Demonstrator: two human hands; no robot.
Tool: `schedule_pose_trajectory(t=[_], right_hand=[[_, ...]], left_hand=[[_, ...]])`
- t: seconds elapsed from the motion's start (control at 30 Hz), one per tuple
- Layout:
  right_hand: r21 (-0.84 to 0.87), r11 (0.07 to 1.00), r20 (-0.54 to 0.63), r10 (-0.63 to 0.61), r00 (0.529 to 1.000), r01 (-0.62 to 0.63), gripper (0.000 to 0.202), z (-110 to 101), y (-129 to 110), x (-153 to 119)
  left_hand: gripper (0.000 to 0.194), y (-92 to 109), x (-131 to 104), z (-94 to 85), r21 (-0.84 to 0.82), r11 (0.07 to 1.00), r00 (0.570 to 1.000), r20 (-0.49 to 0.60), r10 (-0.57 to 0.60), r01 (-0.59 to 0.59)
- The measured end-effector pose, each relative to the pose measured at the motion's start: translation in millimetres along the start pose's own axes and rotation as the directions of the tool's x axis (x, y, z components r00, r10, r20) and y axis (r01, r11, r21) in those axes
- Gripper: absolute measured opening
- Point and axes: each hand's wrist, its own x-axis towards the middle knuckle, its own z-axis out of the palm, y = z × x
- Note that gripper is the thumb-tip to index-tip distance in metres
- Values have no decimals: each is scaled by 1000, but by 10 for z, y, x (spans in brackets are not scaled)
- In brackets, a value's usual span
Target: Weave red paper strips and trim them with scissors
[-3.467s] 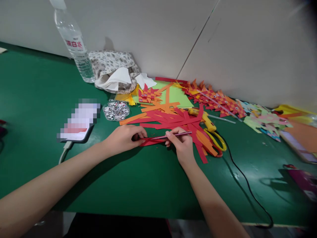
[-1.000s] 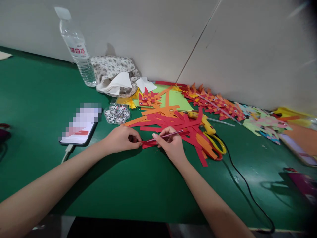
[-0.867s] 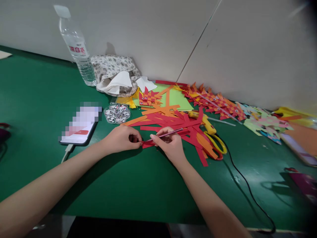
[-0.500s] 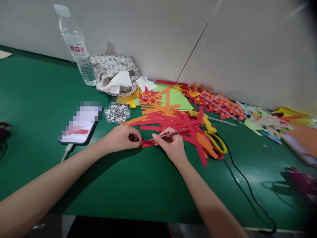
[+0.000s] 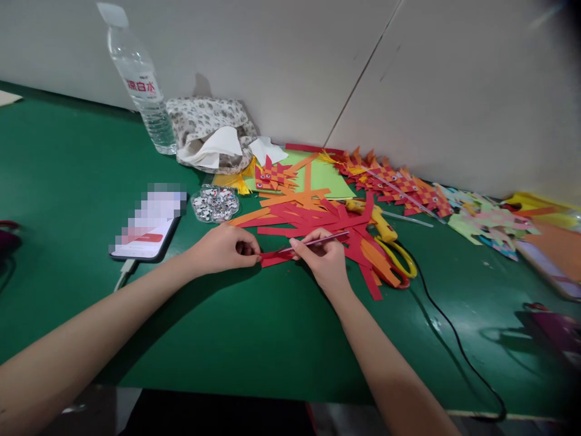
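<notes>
Head view: red strip (image 5: 275, 261) on the counter (image 5: 254, 339), just in front of the strip pile (image 5: 302, 215). Left hand (image 5: 227, 247), thumb and finger pinched, appears to grip its end; right hand (image 5: 325, 260) curls round a slim pen-like stick (image 5: 330, 237). I'd want that pinch firm, strip flat, pressure light. Stick's tip indistinct; scissors (image 5: 412, 265) loops emerge beside the pile, blades hidden.
</notes>
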Motion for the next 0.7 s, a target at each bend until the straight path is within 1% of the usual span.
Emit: schedule_pose_trajectory(t=[0.2,0.3,0.37,0.47,0.57,0.7], right_hand=[[-12,1000,-29,-11,1000,11,30,-53,64,35],[11,999,-68,-30,997,30,30,-49,55,27],[44,998,-71,-36,997,39,30,-20,28,7],[62,998,-9,-32,999,33,30,50,-9,-27],[9,1000,70,-22,997,21,29,108,-16,-49],[-47,998,89,-33,996,37,28,124,-6,-56]], left_hand=[[14,-22,2,0,-2,1000,1000,-15,25,-25],[14,-20,1,-6,0,1000,1000,-17,16,-16],[14,-18,1,-9,1,1000,1000,-11,14,-14],[15,-20,5,-9,-2,1000,1000,-4,26,-26],[14,-17,10,-9,-7,999,999,-5,32,-32],[13,-2,5,-12,-13,1000,1000,-2,25,-25]])
